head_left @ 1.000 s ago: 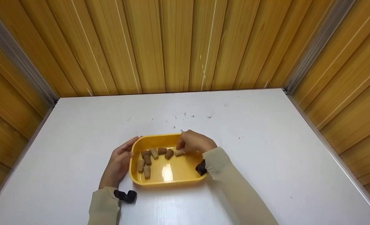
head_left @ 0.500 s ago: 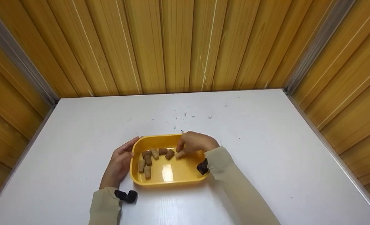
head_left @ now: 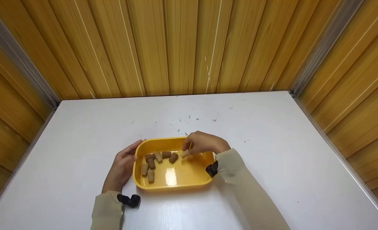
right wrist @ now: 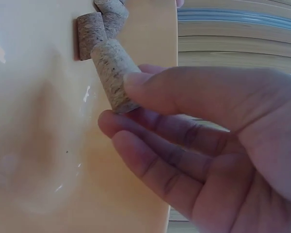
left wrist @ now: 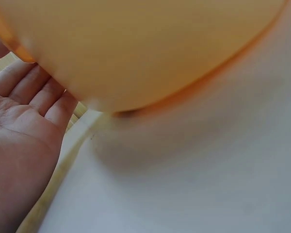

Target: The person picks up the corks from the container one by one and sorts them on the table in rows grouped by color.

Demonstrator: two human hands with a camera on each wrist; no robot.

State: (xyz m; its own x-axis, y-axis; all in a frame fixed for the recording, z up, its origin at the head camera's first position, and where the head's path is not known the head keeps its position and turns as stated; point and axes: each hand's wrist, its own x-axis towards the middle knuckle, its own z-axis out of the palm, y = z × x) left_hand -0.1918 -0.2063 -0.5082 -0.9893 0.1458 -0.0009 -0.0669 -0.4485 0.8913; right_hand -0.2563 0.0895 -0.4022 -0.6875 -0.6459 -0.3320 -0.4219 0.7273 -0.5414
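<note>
Head view: white table (head_left: 272,153) against wood-panelled walls (head_left: 182,44); right hand (head_left: 203,143) pinches a cork (head_left: 185,153).

Lifted cork (head_left: 185,153) off the floor of yellow tray (head_left: 176,182), now pinched clear above it in right hand (head_left: 204,143). Hand itself shifted slightly up and right, wrist and sleeve (head_left: 232,163) moved right along tray's edge.

Around the yellow tray (head_left: 176,186) the white desk (head_left: 272,143) gives you open room on every side. Inside the tray, loose corks (head_left: 150,163) crowd the left half; the right half lies bare. Wooden walls (head_left: 182,44) close off the desk's back and sides.
</note>
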